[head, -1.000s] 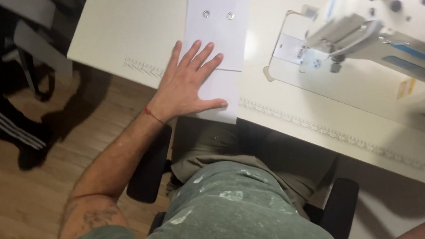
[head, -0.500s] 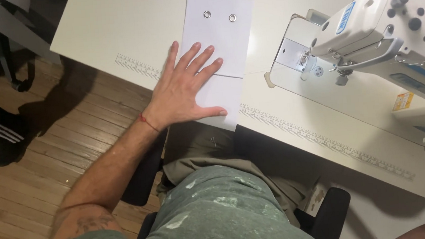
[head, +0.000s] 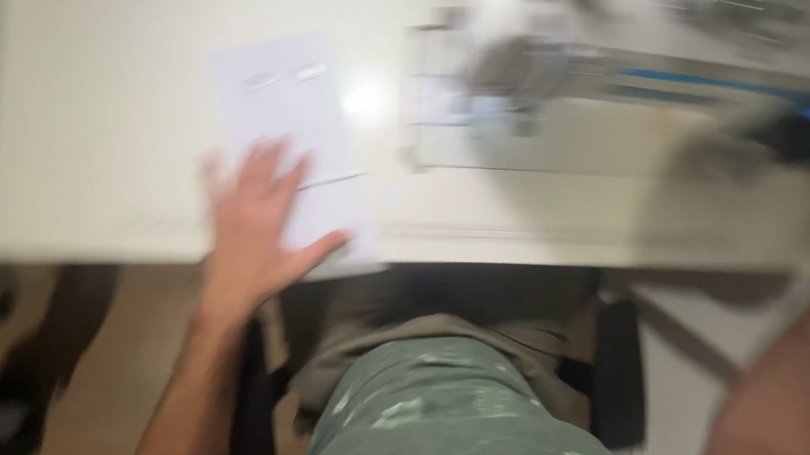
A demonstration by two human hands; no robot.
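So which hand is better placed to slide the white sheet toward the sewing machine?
Left, probably. The left hand lies flat on the white sheet at the table edge. The right forearm is off at the side, its hand blurred, near the sewing machine.

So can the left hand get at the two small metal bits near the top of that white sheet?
Probably yes. The left hand lies flat on the white sheet, and the two metal bits sit just beyond its fingertips with only bare paper between, though the picture is blurred.

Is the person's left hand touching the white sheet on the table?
Touching. The head view, though blurred, shows the left hand lying flat on the white sheet, fingers spread across its lower part.
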